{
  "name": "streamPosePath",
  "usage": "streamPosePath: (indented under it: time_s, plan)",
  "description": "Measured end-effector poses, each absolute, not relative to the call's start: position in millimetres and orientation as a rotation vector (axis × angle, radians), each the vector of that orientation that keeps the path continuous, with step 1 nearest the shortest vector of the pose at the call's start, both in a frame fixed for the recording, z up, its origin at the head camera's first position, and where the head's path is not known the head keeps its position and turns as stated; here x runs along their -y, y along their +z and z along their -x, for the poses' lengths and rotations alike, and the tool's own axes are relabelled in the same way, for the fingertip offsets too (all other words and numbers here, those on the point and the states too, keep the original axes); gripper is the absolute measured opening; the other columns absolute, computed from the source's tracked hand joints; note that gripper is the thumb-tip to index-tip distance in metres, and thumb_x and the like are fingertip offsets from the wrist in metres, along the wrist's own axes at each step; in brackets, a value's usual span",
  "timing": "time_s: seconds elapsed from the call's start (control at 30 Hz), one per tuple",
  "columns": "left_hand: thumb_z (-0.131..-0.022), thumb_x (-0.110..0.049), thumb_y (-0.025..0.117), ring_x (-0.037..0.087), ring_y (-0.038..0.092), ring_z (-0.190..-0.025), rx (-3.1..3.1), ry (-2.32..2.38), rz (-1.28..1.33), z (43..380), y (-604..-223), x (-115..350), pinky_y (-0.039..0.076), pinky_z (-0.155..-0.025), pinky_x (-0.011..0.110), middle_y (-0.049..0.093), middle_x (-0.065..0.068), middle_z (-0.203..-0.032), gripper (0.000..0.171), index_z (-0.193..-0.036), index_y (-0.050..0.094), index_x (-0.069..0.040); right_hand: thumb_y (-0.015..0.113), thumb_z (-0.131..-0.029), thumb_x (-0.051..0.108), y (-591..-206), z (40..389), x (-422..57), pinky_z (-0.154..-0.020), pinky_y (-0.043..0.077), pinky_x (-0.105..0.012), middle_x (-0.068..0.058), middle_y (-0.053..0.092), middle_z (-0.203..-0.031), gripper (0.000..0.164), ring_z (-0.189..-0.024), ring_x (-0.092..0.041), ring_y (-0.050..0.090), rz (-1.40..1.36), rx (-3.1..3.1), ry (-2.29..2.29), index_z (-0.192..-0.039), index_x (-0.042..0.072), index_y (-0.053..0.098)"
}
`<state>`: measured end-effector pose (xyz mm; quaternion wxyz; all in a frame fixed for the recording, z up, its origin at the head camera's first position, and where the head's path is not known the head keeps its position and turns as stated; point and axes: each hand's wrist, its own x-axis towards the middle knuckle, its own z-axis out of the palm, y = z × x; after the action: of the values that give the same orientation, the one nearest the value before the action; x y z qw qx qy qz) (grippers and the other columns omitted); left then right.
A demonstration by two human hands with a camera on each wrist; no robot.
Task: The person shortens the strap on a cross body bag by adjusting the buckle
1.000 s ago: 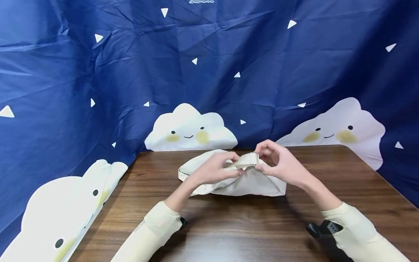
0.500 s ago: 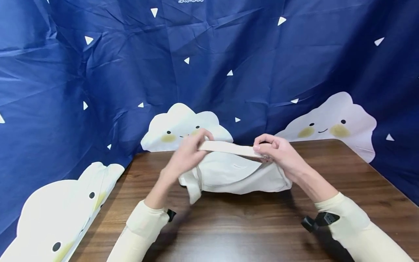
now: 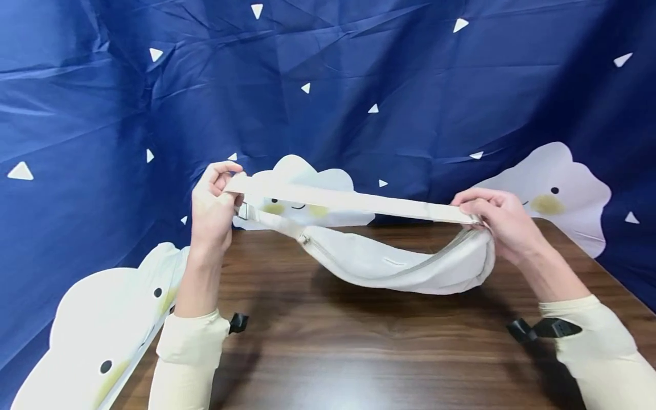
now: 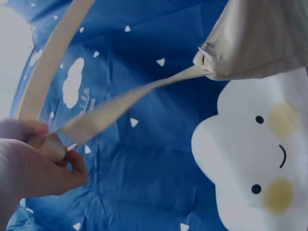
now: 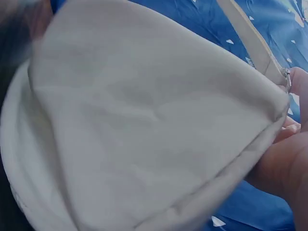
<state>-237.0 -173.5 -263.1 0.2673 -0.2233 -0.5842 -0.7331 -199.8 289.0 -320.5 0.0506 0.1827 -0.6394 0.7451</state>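
Observation:
A cream crossbody bag hangs above the table between both hands, its body sagging in a curve. My left hand pinches the flat strap at its far left end, beside a metal slider buckle. From there a shorter strap piece runs to the bag's left corner in the left wrist view. With thumb and fingers my right hand grips the strap where it meets the bag's right end. The right wrist view is mostly filled by the bag's smooth panel; that hand's fingertips are partly hidden.
Below the bag lies a brown wood-grain table. A dark blue curtain with white triangles and smiling clouds hangs behind it and along the left side. Each sleeve carries a small black wrist device.
Both hands have moved apart, the left going up and left. The strap has been pulled out long and straight, and the bag, earlier bunched on the table, is lifted and hangs spread.

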Motion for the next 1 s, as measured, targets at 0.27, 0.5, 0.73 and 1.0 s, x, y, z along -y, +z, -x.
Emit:
streamPosePath:
  time_s: [0.27,0.5,0.73,1.0]
  plan:
    - [-0.107,-0.016,0.055,0.017,0.043,-0.061,1.369,-2.388,0.584,233,-256,161,0.046,-0.061,0.028,0.046,0.004,-0.072,0.013,-0.112,0.059,-0.005,0.054,-0.094,-0.012,-325,202,-316,-0.057,0.048,-0.022,-0.005,0.070,-0.092,0.017,-0.074,-0.012,0.061,-0.532,2.084,1.912,-0.094,-0.006,0.069]
    - [-0.107,-0.013,0.033,0.014,0.024,-0.054,1.804,-2.050,0.601,216,-248,136,0.025,-0.055,0.024,0.030,-0.004,-0.062,0.035,-0.072,0.035,-0.013,0.044,-0.095,-0.006,-322,203,-290,-0.063,0.048,-0.028,-0.001,0.065,-0.092,0.025,-0.080,-0.015,0.058,-0.616,2.266,2.042,-0.106,-0.003,0.067]
    - [-0.103,-0.038,0.058,0.018,0.047,-0.058,1.914,-0.981,0.464,217,-238,119,0.037,-0.053,0.034,0.047,0.002,-0.065,0.033,-0.087,0.051,-0.009,0.038,-0.106,-0.003,-296,182,-284,-0.055,0.050,-0.030,-0.005,0.059,-0.076,0.024,-0.067,-0.017,0.059,-1.353,2.409,1.972,-0.113,0.000,0.061]
    - [-0.090,-0.010,0.071,0.022,0.058,-0.060,1.936,-0.544,0.830,237,-258,152,0.047,-0.053,0.038,0.059,0.003,-0.069,0.020,-0.082,0.054,-0.008,0.027,-0.098,-0.023,-319,190,-360,-0.041,0.043,-0.028,-0.007,0.061,-0.072,0.042,-0.060,-0.011,0.058,-1.361,1.938,2.361,-0.121,-0.001,0.054]
